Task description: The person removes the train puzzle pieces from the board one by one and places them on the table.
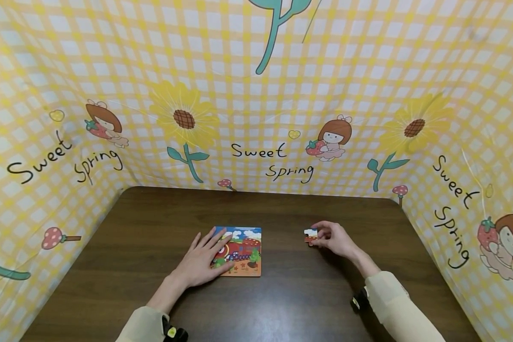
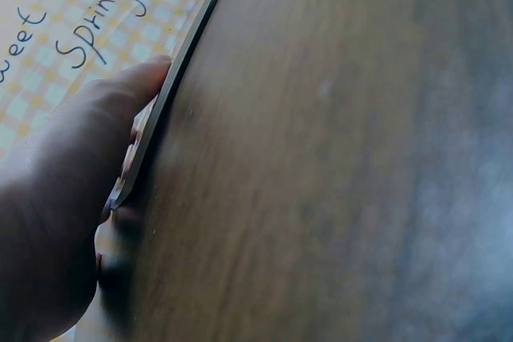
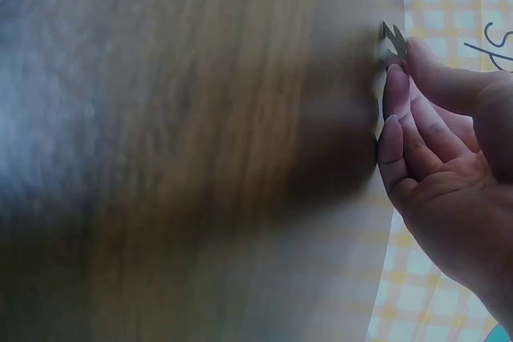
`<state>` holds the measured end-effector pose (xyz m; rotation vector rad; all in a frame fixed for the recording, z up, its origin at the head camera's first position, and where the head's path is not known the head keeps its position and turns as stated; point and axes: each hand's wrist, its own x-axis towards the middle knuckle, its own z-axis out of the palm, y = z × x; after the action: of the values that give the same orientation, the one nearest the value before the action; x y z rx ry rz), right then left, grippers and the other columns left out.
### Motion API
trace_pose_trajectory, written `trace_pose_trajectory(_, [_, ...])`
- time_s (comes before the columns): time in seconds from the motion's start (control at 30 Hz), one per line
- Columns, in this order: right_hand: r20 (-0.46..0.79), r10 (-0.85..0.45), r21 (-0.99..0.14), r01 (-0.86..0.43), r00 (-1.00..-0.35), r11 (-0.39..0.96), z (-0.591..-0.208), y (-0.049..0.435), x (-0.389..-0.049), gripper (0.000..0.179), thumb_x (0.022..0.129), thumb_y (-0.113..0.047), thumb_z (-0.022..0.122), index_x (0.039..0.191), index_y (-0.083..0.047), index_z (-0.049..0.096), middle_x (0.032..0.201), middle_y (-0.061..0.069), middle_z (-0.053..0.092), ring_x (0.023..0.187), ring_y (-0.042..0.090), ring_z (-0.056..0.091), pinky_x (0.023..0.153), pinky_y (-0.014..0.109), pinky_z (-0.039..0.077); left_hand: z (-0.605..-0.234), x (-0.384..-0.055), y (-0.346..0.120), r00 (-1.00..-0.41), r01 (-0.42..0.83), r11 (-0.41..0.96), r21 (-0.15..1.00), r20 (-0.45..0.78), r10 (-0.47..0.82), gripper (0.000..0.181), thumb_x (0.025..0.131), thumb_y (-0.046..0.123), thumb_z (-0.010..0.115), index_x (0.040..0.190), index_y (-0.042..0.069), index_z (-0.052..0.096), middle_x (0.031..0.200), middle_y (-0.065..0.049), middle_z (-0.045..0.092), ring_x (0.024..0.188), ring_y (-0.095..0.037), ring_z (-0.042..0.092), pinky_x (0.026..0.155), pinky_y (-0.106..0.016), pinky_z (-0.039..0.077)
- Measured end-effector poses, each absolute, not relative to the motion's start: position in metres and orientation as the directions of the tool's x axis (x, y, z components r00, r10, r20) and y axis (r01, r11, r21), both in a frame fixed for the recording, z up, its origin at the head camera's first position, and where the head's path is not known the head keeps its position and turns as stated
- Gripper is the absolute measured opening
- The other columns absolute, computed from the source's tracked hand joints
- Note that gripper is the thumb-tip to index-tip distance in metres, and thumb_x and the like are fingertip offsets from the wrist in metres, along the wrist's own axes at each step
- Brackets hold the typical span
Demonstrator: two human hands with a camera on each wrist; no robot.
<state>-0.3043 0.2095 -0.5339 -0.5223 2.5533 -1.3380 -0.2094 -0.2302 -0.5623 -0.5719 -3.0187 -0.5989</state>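
A square jigsaw puzzle with a red train, blue sky and orange ground lies on the table, left of centre in the head view. My left hand rests on its left part, fingers spread and straight, covering that side of the picture. In the left wrist view the thumb lies along the puzzle's near edge. To the right, apart from the puzzle, my right hand pinches a small puzzle piece with white and red print between thumb and fingertips. The right wrist view shows the piece edge-on at the fingertips.
The dark brown wooden table has a cloth wall with yellow checks and sunflowers behind it and on both sides. Dark wrist-worn devices sit at the left cuff and the right cuff.
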Motion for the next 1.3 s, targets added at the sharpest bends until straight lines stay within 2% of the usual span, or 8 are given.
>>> trace_pose_trajectory(0.2, [0.025,-0.415,-0.794,-0.270,-0.909,0.544,-0.533,0.210,-0.304,0.038,0.092,0.001,0.086,0.126,0.010,0.071,0.090,0.012,0.071,0.075,0.006,0.063,0.066,0.020,0.051,-0.562,-0.209,-0.230,-0.933,0.356,0.860,0.366,0.084,0.350,0.085,0.102,0.070,0.064,0.172,0.027,0.042,0.183,-0.003,0.031,0.173,-0.038,0.021,0.135,-0.075,0.013])
trace_pose_trajectory(0.37, [0.118,-0.418,-0.695,-0.376,-0.901,0.613,-0.537,0.210,-0.302,0.035,0.089,-0.007,0.091,0.119,0.004,0.076,0.101,0.014,0.070,0.087,0.016,0.062,0.077,0.025,0.051,-0.563,-0.209,-0.231,-0.933,0.356,0.859,0.368,0.083,0.351,0.085,0.102,0.071,0.063,0.172,0.027,0.041,0.183,-0.003,0.031,0.173,-0.037,0.021,0.135,-0.075,0.012])
trace_pose_trajectory(0.5, [0.193,-0.409,-0.620,-0.434,-0.892,0.654,-0.539,0.210,-0.301,0.033,0.089,-0.010,0.092,0.118,0.000,0.079,0.117,0.019,0.070,0.110,0.034,0.063,0.094,0.046,0.054,-0.566,-0.209,-0.232,-0.933,0.354,0.859,0.371,0.080,0.351,0.085,0.102,0.070,0.062,0.173,0.028,0.040,0.184,-0.003,0.030,0.173,-0.037,0.021,0.136,-0.074,0.011])
trace_pose_trajectory(0.6, [0.205,-0.401,-0.608,-0.437,-0.893,0.663,-0.540,0.210,-0.300,0.032,0.090,-0.010,0.090,0.119,-0.002,0.079,0.128,0.023,0.067,0.126,0.047,0.057,0.106,0.064,0.050,-0.567,-0.209,-0.232,-0.933,0.356,0.860,0.366,0.082,0.351,0.085,0.103,0.070,0.062,0.173,0.028,0.040,0.184,-0.002,0.030,0.173,-0.037,0.021,0.136,-0.074,0.012])
trace_pose_trajectory(0.67, [0.204,-0.401,-0.607,-0.437,-0.893,0.663,-0.540,0.211,-0.300,0.031,0.092,-0.009,0.089,0.120,-0.002,0.078,0.132,0.025,0.065,0.132,0.052,0.053,0.112,0.071,0.045,-0.566,-0.210,-0.232,-0.932,0.357,0.860,0.365,0.085,0.351,0.084,0.103,0.070,0.062,0.172,0.028,0.040,0.184,-0.002,0.030,0.173,-0.037,0.021,0.136,-0.074,0.012])
trace_pose_trajectory(0.97, [0.192,-0.409,-0.600,-0.437,-0.892,0.670,-0.541,0.219,-0.293,0.029,0.095,-0.009,0.086,0.120,0.000,0.076,0.139,0.028,0.064,0.136,0.054,0.055,0.114,0.073,0.045,-0.564,-0.209,-0.230,-0.930,0.354,0.866,0.354,0.039,0.364,0.086,0.103,0.073,0.059,0.174,0.030,0.036,0.185,-0.001,0.027,0.174,-0.034,0.018,0.137,-0.072,0.011])
trace_pose_trajectory(1.17, [0.264,-0.420,-0.593,-0.489,-0.868,0.639,-0.548,0.217,-0.293,0.030,0.093,-0.008,0.086,0.119,0.001,0.075,0.139,0.030,0.064,0.133,0.055,0.057,0.111,0.073,0.047,-0.562,-0.209,-0.231,-0.932,0.349,0.867,0.356,0.041,0.359,0.086,0.103,0.073,0.059,0.174,0.030,0.036,0.185,-0.001,0.027,0.174,-0.034,0.018,0.137,-0.072,0.011])
trace_pose_trajectory(1.3, [0.326,-0.429,-0.588,-0.536,-0.843,0.606,-0.556,0.219,-0.296,0.035,0.094,-0.013,0.086,0.123,0.002,0.074,0.140,0.030,0.064,0.133,0.054,0.058,0.111,0.069,0.048,-0.560,-0.209,-0.232,-0.934,0.346,0.869,0.354,0.045,0.354,0.086,0.102,0.073,0.060,0.174,0.030,0.037,0.184,-0.001,0.027,0.174,-0.034,0.018,0.137,-0.071,0.012])
